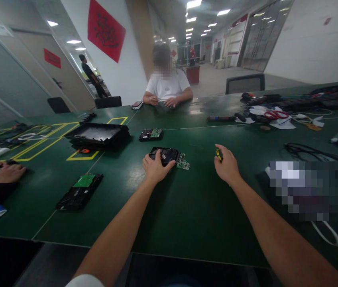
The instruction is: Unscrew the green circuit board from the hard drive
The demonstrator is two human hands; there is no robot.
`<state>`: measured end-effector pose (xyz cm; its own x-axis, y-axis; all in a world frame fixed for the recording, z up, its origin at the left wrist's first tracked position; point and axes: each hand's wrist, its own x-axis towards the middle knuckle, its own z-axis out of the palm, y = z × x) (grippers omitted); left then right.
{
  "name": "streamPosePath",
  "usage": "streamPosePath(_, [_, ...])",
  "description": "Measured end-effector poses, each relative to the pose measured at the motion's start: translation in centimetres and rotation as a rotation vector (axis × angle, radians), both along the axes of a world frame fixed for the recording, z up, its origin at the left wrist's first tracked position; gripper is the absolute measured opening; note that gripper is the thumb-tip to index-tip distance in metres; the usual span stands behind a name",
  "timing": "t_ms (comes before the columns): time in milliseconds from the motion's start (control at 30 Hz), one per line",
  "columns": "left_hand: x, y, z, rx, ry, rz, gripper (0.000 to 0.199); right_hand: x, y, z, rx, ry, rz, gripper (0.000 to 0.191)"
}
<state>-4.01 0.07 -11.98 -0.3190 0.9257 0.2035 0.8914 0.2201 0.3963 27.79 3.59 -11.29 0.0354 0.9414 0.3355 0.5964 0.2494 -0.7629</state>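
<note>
My left hand (154, 166) grips a black device (166, 155) on the green table, thumb on its near right side and fingers on its left. A small green circuit board (183, 161) juts from the device's right edge. To the right, above the table, my right hand (226, 162) is closed round a small yellow and black tool (218, 154); most of the tool is hidden in the palm. Beyond the left hand lies another device with a circuit board (151, 134). A larger black device with a green board (81, 191) rests at the left.
A black tray (99, 134) stands at back left beside an orange item (83, 151). Another person's hands (9, 173) are at the far left. Across the table (187, 235) sits a person (167, 85). Cables (309, 149), red scissors (276, 114) and a blurred object (302, 189) lie right.
</note>
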Motion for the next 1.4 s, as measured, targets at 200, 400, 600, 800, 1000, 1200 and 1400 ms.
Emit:
streamPosePath(200, [3.1,0.2,-0.3,0.017,-0.064,-0.062,0.107,-3.1,-2.3,0.9,0.034,-0.470,0.308,0.040])
streamPosePath(400, [6.3,0.3,-0.4,0.056,-0.062,-0.049,0.113,-3.6,-2.7,1.4,-0.012,-0.597,0.331,0.032])
streamPosePath(600, [9.2,0.2,0.1,0.024,0.044,0.005,0.111,-1.0,-1.3,1.1,-0.031,-0.651,0.098,0.036])
streamPosePath(800, [11.2,0.6,0.2,-0.005,0.094,0.008,0.112,0.7,0.0,0.4,-0.051,-0.628,-0.043,0.046])
streamPosePath(1000, [11.0,0.8,0.0,0.023,0.079,-0.004,0.112,1.1,0.5,-0.2,-0.055,-0.596,0.007,0.058])
streamPosePath(1200, [8.5,0.9,0.0,0.023,0.075,0.015,0.108,1.5,0.9,-0.3,-0.062,-0.595,0.042,0.052])
streamPosePath(1400, [4.1,0.1,0.0,0.020,0.075,-0.002,0.108,1.6,0.7,0.7,-0.007,-0.538,-0.008,0.059])
